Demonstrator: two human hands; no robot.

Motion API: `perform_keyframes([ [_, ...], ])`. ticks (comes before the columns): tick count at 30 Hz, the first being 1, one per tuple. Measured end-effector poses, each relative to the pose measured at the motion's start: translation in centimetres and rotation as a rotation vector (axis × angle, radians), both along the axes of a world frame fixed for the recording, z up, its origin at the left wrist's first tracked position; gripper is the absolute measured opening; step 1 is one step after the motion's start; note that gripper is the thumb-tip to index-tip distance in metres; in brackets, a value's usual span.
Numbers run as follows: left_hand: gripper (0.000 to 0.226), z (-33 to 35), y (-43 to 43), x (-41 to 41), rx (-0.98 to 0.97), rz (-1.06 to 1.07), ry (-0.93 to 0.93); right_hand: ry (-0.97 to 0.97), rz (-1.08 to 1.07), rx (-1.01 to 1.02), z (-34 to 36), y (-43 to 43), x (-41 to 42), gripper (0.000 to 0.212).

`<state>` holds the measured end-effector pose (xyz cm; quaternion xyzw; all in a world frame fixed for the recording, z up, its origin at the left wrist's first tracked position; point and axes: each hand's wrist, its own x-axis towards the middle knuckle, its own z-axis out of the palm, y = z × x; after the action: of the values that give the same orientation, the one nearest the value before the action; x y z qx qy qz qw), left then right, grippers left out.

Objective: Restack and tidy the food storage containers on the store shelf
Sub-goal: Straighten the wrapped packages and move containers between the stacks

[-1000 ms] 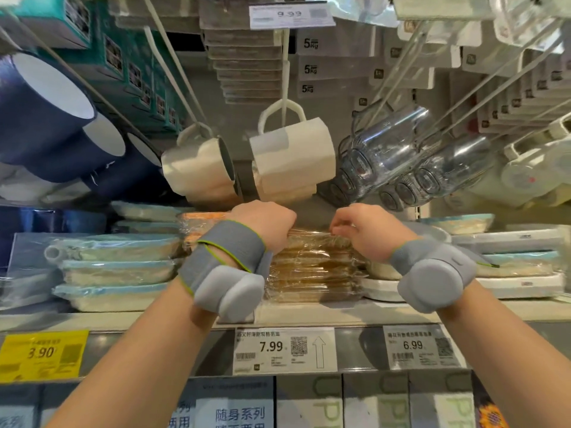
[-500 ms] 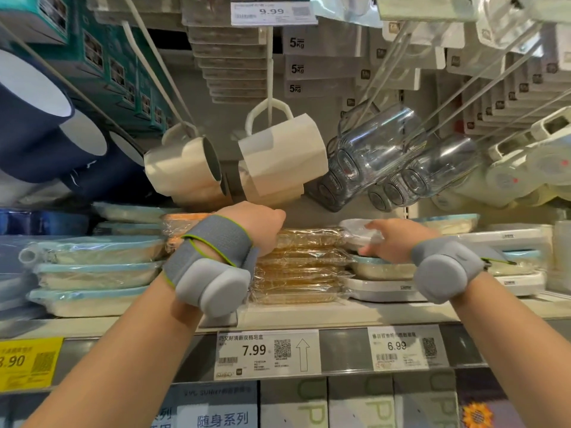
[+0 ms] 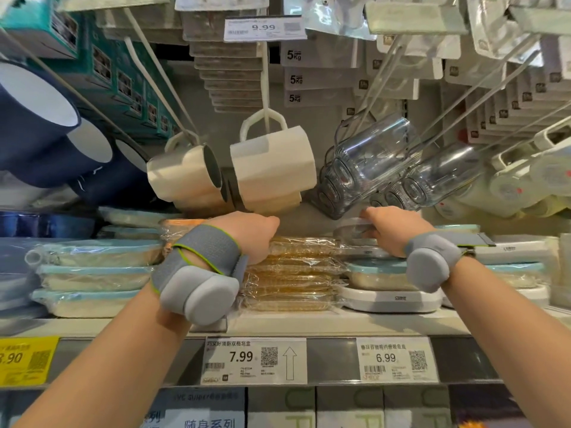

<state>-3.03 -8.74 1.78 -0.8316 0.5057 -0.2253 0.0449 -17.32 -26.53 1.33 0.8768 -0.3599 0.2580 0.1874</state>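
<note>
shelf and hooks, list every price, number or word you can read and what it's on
"9.99": white tag on the mug hook.
"5 Kg": hanging cards.
"7.99": middle shelf-edge label.
"6.99": right shelf-edge label.
".90": yellow label, first digit cut off.
Chinese headings, barcodes, small print and container logos: too blurred.

The light is bright, soft and even, coming from overhead store lighting, and it casts only faint shadows under the hanging cream mugs (image 3: 272, 168) and behind the stacks on the shelf (image 3: 309, 327). The shrink wrap on the amber containers (image 3: 293, 273) and the clear glass jars (image 3: 374, 152) catches small glints. Wide-angle distortion bends the hooks and the shelf edge toward the corners. The outer edges look smeared, and the small print on the price tags (image 3: 255, 359) is soft.
</note>
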Motion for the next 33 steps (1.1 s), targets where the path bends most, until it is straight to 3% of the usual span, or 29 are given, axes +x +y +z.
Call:
perform_keyframes([
  [6,0.027,-0.1,-0.2,0.0,-0.030,0.043,0.015,-0.031,0.091,0.129,-0.1,-2.1,1.8,0.042],
  [13,0.021,0.0,-0.5,-0.7,-0.060,0.092,0.041,-0.064,0.204,0.200,0.1,-3.8,3.3,0.038],
  [18,0.024,-0.3,-0.7,-0.6,-0.082,0.107,0.060,0.081,0.083,0.240,-0.5,-4.4,2.9,0.071],
  [25,0.029,-0.3,-1.1,-0.6,-0.102,0.127,0.055,0.168,0.049,0.294,0.9,-4.5,2.4,0.066],
  [29,0.024,-0.3,-1.4,-0.4,-0.106,0.148,0.070,0.143,0.059,0.285,0.2,-5.7,2.4,0.059],
  [33,0.030,-0.3,-1.5,-1.3,-0.106,0.131,0.115,0.022,0.056,0.406,-1.0,-5.9,2.3,0.070],
])
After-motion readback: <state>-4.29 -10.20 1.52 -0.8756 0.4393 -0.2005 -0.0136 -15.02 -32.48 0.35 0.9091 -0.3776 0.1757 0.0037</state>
